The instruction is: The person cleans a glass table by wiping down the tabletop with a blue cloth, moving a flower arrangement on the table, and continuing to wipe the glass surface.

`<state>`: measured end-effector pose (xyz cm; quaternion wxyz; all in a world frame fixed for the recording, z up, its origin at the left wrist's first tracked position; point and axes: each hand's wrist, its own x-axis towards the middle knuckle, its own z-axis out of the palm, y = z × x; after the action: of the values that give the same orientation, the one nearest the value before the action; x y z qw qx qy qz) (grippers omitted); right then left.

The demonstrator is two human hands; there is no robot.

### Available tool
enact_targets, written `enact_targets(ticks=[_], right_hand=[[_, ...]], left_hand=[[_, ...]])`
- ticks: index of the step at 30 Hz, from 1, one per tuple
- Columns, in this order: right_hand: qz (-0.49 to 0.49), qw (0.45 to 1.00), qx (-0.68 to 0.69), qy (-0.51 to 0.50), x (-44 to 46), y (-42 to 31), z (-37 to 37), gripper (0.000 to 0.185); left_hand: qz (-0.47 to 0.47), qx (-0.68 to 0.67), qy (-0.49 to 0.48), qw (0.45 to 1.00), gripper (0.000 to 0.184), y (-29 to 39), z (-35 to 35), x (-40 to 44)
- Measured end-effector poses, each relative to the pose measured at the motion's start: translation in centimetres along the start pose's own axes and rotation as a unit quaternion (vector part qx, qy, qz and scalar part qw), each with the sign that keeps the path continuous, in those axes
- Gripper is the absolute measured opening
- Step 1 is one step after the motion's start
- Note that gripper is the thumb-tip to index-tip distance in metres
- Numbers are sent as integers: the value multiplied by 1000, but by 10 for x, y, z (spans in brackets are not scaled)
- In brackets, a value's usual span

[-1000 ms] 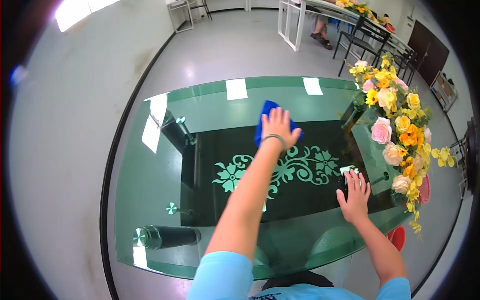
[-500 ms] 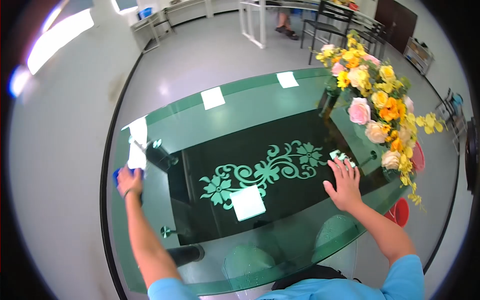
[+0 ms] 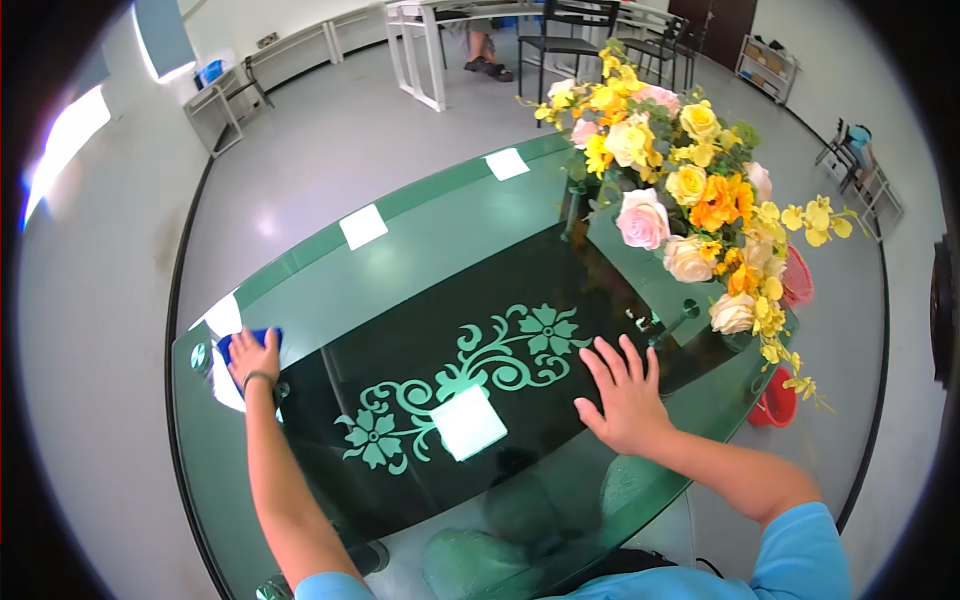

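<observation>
My left hand presses a blue cloth onto the left end of the glass table; the cloth shows around the fingers and is partly hidden beneath them. A dark band sits on the wrist. My right hand lies over the right part of the dark centre panel with fingers spread and nothing in them. Green floral scrollwork decorates the panel between my hands. Bright white squares on the glass look like light reflections.
A large bouquet of yellow, orange and pink flowers stands at the table's right end. Red buckets are on the floor beyond it. A wall runs close along the left. Behind are chairs, white desks and a seated person's legs.
My view has shifted, so the table and flowers sit further left. My left hand and the cloth are now closer to the dark panel. The right hand stays spread.
</observation>
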<state>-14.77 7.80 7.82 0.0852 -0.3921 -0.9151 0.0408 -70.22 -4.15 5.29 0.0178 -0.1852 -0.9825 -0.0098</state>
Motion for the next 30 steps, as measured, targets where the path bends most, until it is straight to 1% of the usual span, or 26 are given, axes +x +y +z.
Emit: enact_targets(ticks=[3, 4, 5, 7, 10, 12, 13, 14, 15, 16, 19, 21, 23, 25, 26, 28, 30], right_hand=[[0, 1000, 3, 4, 0, 0, 0, 67], [0, 1000, 5, 4, 0, 1, 0, 67], [-1, 1000, 7, 4, 0, 1, -1, 67], [0, 1000, 7, 0, 0, 1, 0, 67], [10, 1000, 11, -15, 0, 1, -1, 68], [21, 999, 15, -25, 0, 0, -3, 67], [20, 999, 12, -22, -1, 0, -2, 67], [22, 999, 13, -28, -1, 0, -3, 68], [22, 999, 14, -27, -1, 0, -5, 68], [22, 999, 17, -25, -1, 0, -6, 68], [19, 999, 25, -15, -1, 0, -7, 67], [17, 999, 33, -9, -3, -1, -5, 67], [18, 999, 38, -5, -4, 2, -6, 68], [17, 999, 34, -3, -5, 3, -4, 68], [17, 999, 34, 0, -5, 4, -2, 68], [15, 999, 41, 0, -5, 4, -2, 68], [12, 999, 43, 10, -5, 6, 1, 68]], left_hand=[[81, -45, 0, 996, 82, 106, -3, -9], [112, -53, 17, 992, 80, 143, -2, -16], [156, -63, 18, 986, 80, 179, -4, -26], [247, -72, 26, 966, 79, 252, -3, -56], [360, -105, -16, 927, 80, 339, -11, -123], [447, -99, -20, 889, 78, 383, -13, -167], [484, -96, -40, 869, 79, 395, -24, -191], [523, -115, -19, 844, 75, 407, -21, -209], [554, -127, -20, 823, 76, 416, -17, -225], [572, -112, -26, 812, 76, 420, -16, -237], [575, -141, -40, 805, 75, 407, -16, -233], [541, -155, -14, 827, 73, 381, -20, -215], [499, -176, 0, 848, 71, 342, -13, -178], [436, -162, 39, 884, 69, 282, -3, -134], [390, -129, 23, 911, 68, 243, -12, -117], [306, -129, 40, 942, 67, 155, -15, -96], [209, -92, 44, 973, 65, 63, -15, -86]])
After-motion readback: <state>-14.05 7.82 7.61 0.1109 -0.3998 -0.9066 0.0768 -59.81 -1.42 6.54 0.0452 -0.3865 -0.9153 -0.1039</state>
